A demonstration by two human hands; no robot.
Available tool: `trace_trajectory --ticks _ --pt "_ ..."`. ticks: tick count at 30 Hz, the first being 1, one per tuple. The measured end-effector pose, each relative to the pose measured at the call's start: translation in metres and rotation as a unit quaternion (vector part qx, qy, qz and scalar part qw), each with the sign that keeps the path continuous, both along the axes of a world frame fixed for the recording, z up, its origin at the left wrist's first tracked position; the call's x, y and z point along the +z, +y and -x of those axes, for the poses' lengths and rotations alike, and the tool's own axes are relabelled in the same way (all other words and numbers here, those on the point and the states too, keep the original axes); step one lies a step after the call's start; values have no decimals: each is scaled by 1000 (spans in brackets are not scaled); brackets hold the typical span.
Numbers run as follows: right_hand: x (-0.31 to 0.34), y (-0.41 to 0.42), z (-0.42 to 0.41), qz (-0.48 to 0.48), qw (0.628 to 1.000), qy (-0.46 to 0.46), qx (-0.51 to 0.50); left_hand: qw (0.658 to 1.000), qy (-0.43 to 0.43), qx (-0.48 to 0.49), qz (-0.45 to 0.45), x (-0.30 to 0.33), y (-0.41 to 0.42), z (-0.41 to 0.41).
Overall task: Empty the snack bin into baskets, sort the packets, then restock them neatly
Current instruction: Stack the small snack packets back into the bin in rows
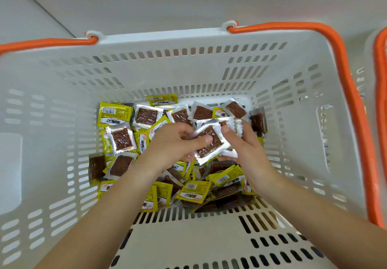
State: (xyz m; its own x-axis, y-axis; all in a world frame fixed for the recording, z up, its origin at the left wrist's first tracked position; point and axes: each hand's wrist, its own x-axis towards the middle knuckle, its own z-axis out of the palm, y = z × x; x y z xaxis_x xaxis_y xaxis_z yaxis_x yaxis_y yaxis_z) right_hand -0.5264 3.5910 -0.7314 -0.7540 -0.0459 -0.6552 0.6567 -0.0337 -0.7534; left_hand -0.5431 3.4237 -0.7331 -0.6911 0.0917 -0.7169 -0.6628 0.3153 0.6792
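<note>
A white slotted basket [209,63] with orange handles holds several small snack packets [117,134], some yellow side up, some showing brown contents in clear film. Both my hands are inside it, above the pile. My left hand [171,143] pinches a clear packet [209,145], its thumb lying across the top of the film. My right hand [243,145] grips a small stack of the same packets, fingers curled round their right edge, directly under and beside the top packet.
The edge of a second basket with an orange handle [380,101] shows at the far right. A pale flat surface [146,2] lies beyond the basket's far rim. The basket's walls rise steeply around my hands.
</note>
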Motion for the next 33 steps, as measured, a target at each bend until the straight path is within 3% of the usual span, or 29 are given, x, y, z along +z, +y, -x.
trace_trajectory --ticks 5,9,12,19,23,28,33 --pt "3 -1 -1 -16 998 -15 51 997 56 27 48 -1 -10 3" --pt "9 1 0 -3 998 4 69 993 -40 74 -86 0 -2 -3" --pt "13 -1 -1 -1 995 2 101 957 -118 162 -210 0 3 -5" --pt "8 -3 -7 -41 982 41 181 942 -156 185 -231 2 14 -5" --pt "31 -2 -2 -35 982 45 180 961 -124 134 -207 24 3 -6" --pt "113 -4 8 -8 976 111 187 984 -19 13 -176 122 -30 -7" --pt "218 -17 13 83 974 137 160 973 132 56 -181 239 -37 -24"
